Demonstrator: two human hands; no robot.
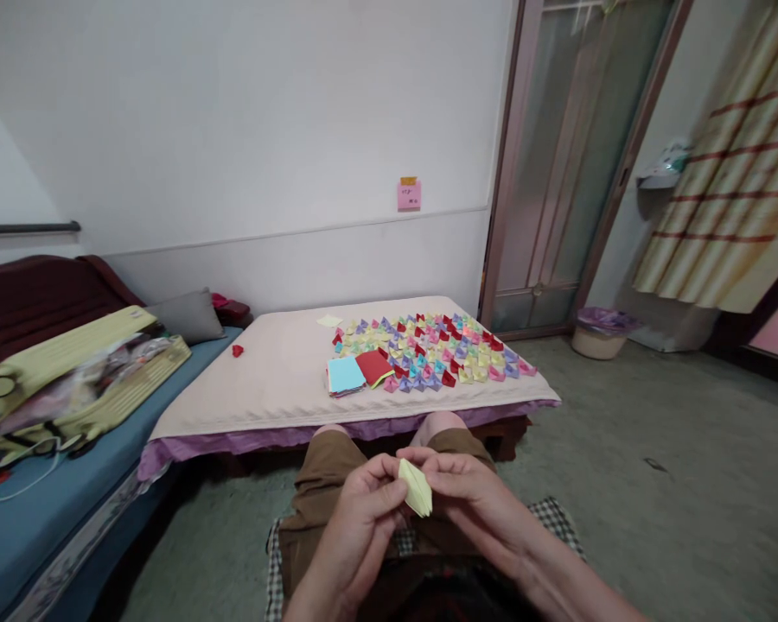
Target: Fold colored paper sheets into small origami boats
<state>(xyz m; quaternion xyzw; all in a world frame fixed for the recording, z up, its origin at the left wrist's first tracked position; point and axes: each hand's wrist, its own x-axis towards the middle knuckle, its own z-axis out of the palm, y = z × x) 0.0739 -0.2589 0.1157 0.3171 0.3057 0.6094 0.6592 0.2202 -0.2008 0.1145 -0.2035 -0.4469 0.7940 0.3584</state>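
Observation:
Low in the head view, over my lap, both hands pinch a small folded piece of pale yellow paper (416, 488). My left hand (361, 511) grips its left side with closed fingers. My right hand (462, 494) holds its right edge between thumb and fingers. Ahead on the low table's cloth (265, 380) lie several small folded paper pieces (437, 350) in many colours, laid out in rows. Beside them sits a stack of square paper sheets (358, 371), blue and red on top.
A single red folded piece (237, 350) and a yellow sheet (329, 320) lie apart on the cloth. A blue bed (39, 510) with bags and a pillow runs along the left. A bin (600, 333) stands by the door at right. A pink note (409, 194) hangs on the wall.

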